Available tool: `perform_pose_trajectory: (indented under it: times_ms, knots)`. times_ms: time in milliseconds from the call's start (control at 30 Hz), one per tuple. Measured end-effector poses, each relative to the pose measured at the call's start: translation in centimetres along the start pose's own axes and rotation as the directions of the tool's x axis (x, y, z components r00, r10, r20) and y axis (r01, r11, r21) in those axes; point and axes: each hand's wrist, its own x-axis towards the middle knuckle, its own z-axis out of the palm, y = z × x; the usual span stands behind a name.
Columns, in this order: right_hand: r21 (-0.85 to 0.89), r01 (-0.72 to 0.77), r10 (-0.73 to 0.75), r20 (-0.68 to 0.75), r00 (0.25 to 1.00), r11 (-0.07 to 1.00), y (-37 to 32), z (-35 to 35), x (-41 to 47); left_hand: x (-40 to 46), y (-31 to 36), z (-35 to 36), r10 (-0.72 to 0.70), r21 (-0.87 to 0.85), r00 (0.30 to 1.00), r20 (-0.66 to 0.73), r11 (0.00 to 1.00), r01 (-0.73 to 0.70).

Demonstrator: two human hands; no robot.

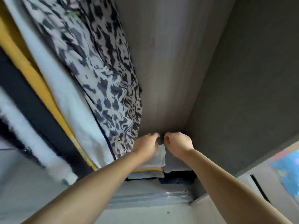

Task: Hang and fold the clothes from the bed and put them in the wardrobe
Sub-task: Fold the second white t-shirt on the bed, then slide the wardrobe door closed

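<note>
Wardrobe (169, 65) interior seen from above through a head-worn wide-angle camera, its pale wood-grain back panel running up the middle and a darker grey side wall on the right. Two bare forearms reach forward into it from the bottom of the view. The left hand (146, 145) lies on top of a stack of folded clothes (151, 168) on the wardrobe's bottom shelf, its fingers bent down over the far edge of a pale grey folded piece (160, 156); whether this grip actually pinches the cloth cannot be told, since the fingertips are blurred. The right hand (178, 142) is just beside the left, knuckles up and fingers curled under, apparently gripping the far edge of a darker grey folded garment (175, 162) that sits to the right of the pale one. The stack below shows a thin yellow layer and a light blue layer, with dark navy cloth at its right. Hanging clothes fill the left side: a black-and-white animal-print garment (97, 65) nearest the hands, its hem touching the left wrist, then a pale blue-white one (53, 75), a mustard yellow one (24, 62), a black one (24, 97) and a fluffy white one (24, 131). A clear ribbed strip (150, 199) lies below the shelf front. A bright blue patterned object (286, 168), blurred, shows at the right edge.
</note>
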Motion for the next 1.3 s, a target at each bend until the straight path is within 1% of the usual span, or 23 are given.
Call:
perform_pose_trajectory:
  times_ms: [67,133,233,300,400,467,533,633,667,700,733,767,833,933,967,1000,1067,1133,1233,1300]
  knots:
    - [0.005,0.074,-0.073,-0.106,0.992,0.997,-2.6,-3.3,-0.2,-1.4,0.1,-3.4,-0.020,-0.005,0.995,-0.101,1.000,0.019]
    - [-0.004,0.168,-0.166,-0.199,0.966,0.986,-5.2,-6.1,-0.1,-2.7,-0.2,-6.7,-0.032,-0.012,0.976,-0.217,0.999,0.030]
    - [0.013,0.298,-0.282,-0.290,0.915,0.954,-9.2,-9.6,0.0,-5.5,-1.3,-11.3,-0.088,-0.083,0.909,-0.408,0.995,0.059]
    - [0.008,0.384,-0.357,-0.354,0.865,0.923,-12.2,-11.6,-0.1,-7.8,-2.5,-14.2,-0.147,-0.101,0.850,-0.505,0.989,0.112]
    - [-0.005,0.546,-0.492,-0.440,0.751,0.838,-17.2,-14.1,-1.0,-11.8,-4.6,-17.6,-0.245,-0.166,0.733,-0.634,0.970,0.180]
    - [0.012,0.637,-0.552,-0.486,0.678,0.771,-20.6,-15.6,-1.7,-14.5,-5.9,-19.4,-0.278,-0.188,0.620,-0.734,0.960,0.208]
    - [0.014,0.713,-0.603,-0.523,0.602,0.701,-23.9,-17.1,-2.4,-16.8,-7.3,-21.1,-0.268,-0.171,0.498,-0.825,0.957,0.233]
    - [-0.012,0.816,-0.662,-0.591,0.461,0.578,-28.7,-19.2,-2.7,-18.8,-9.1,-23.3,-0.348,-0.256,0.369,-0.862,0.927,0.276]
    - [-0.019,0.836,-0.667,-0.612,0.424,0.549,-30.1,-19.8,-2.7,-19.0,-9.7,-23.9,-0.395,-0.311,0.336,-0.855,0.909,0.276]
    - [-0.016,0.847,-0.663,-0.630,0.404,0.532,-31.7,-20.4,-2.5,-19.2,-10.3,-24.5,-0.443,-0.369,0.314,-0.840,0.890,0.269]
    - [-0.001,0.850,-0.651,-0.643,0.403,0.527,-33.2,-20.8,-2.2,-19.3,-10.9,-25.1,-0.488,-0.425,0.310,-0.816,0.870,0.250]
    - [0.027,0.847,-0.634,-0.651,0.418,0.531,-34.7,-21.3,-1.8,-19.2,-11.4,-25.8,-0.529,-0.480,0.322,-0.785,0.849,0.223]
    - [0.095,0.825,-0.597,-0.645,0.478,0.558,-37.4,-22.1,-1.3,-19.1,-12.3,-27.0,-0.583,-0.568,0.350,-0.733,0.808,0.156]
    - [0.186,0.753,-0.507,-0.635,0.583,0.632,-40.8,-22.7,-1.0,-19.1,-13.2,-28.1,-0.580,-0.593,0.354,-0.734,0.801,0.084]
    - [0.211,0.724,-0.471,-0.635,0.613,0.657,-41.6,-22.7,-0.9,-19.1,-13.4,-28.2,-0.570,-0.585,0.368,-0.735,0.807,0.081]
    - [0.215,0.703,-0.450,-0.635,0.628,0.678,-42.2,-22.7,-0.8,-19.2,-13.5,-28.2,-0.562,-0.579,0.382,-0.734,0.812,0.082]
    - [0.182,0.692,-0.454,-0.635,0.625,0.699,-42.8,-22.6,-0.7,-19.0,-13.6,-28.2,-0.554,-0.569,0.401,-0.730,0.817,0.094]
    - [0.175,0.696,-0.472,-0.618,0.628,0.697,-42.8,-22.7,-0.7,-18.8,-13.3,-28.1,-0.572,-0.576,0.393,-0.720,0.808,0.121]
    - [0.230,0.705,-0.474,-0.598,0.647,0.671,-42.5,-22.9,-0.8,-18.6,-12.6,-27.8,-0.590,-0.585,0.372,-0.716,0.799,0.140]
    - [0.307,0.722,-0.478,-0.582,0.658,0.620,-42.1,-22.8,-0.9,-18.4,-12.2,-27.4,-0.586,-0.584,0.372,-0.720,0.801,0.130]
